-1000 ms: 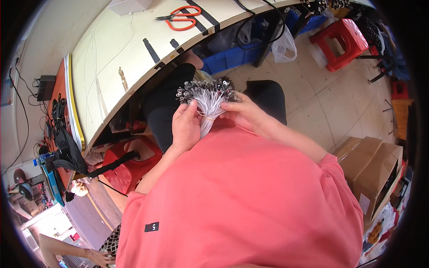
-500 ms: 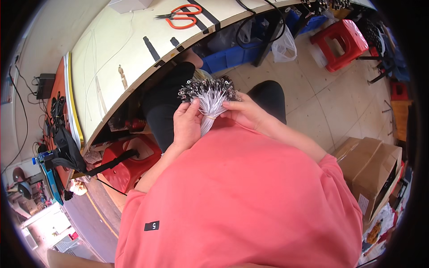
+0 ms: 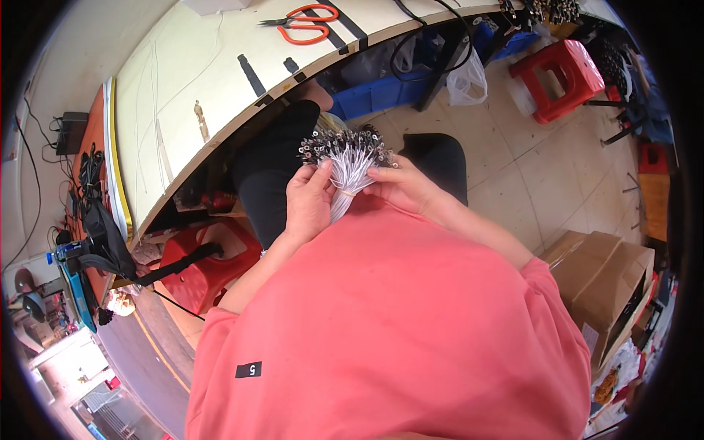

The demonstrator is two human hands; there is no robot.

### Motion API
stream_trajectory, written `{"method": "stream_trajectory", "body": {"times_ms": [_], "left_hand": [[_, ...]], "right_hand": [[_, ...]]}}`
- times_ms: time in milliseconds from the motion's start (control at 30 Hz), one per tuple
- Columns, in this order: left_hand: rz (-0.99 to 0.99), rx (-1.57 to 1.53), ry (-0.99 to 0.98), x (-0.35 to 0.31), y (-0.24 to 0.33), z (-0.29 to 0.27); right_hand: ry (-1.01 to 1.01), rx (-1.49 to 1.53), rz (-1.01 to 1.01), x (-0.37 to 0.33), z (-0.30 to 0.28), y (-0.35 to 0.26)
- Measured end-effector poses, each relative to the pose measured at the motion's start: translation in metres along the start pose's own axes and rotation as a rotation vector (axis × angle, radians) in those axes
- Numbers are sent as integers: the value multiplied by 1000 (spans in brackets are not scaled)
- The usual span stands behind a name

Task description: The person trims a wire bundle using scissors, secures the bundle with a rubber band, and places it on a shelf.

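Observation:
Between my hands, over my lap, is a bundle of thin white wires [image 3: 350, 174] with small dark ends and metal ring terminals fanned out at the far side. A thin band gathers the wires, and their lower part runs toward my shirt. My left hand [image 3: 309, 196] grips the bundle from the left, thumb on top near the dark ends. On the right, my right hand [image 3: 405, 183] holds it with the thumb across the wires; its other fingers are partly hidden beneath.
Orange-handled scissors [image 3: 308, 25] lie on the pale table [image 3: 176, 88], which curves along the left and front. A red stool [image 3: 561, 77] stands at the far right, a cardboard box [image 3: 605, 282] nearer. Another red stool [image 3: 198, 268] is at left. Blue bins [image 3: 378, 95] sit under the table.
The view has shifted slightly. Both hands keep their hold on the wire bundle, and its fanned ends look slightly rearranged.

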State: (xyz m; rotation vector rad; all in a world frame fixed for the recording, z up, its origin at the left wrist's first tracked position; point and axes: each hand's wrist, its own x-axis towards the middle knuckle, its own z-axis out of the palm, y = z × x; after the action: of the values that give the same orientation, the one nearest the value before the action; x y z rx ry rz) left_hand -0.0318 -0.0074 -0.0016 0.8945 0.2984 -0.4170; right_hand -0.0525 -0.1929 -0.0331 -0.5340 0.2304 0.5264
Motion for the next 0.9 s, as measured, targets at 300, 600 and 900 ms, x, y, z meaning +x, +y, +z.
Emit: {"method": "stream_trajectory", "body": {"times_ms": [300, 600, 900], "left_hand": [[5, 59, 7, -1, -2, 9], [-93, 180, -63, -3, -8, 12], [-127, 89, -10, 0, -9, 4]], "right_hand": [[11, -225, -187, -10, 6, -17], [67, -941, -177, 13, 21, -39], [90, -524, -108, 2, 12, -30]]}}
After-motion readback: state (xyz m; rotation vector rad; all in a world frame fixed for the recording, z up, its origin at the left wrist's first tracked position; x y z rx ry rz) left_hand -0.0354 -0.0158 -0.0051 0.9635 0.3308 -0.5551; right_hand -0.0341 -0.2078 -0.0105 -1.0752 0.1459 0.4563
